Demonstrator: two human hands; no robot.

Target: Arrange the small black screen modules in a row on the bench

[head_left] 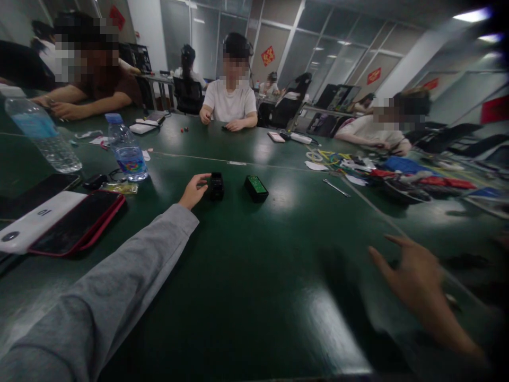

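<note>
Left grip (194,191) beside black box (217,186), green office table (254,276)

Left sleeve (119,286): grey, long, soft fabric with loose folds
Sleeve cuff (183,213): plain grey, ends just behind the fingers
Left hand (193,192): bare
Right hand (413,276): bare, blurred

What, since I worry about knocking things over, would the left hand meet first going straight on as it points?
The left hand would meet the small black block first: it sits right at the fingertips, perhaps already touched. The green-topped box lies beyond it.
</note>
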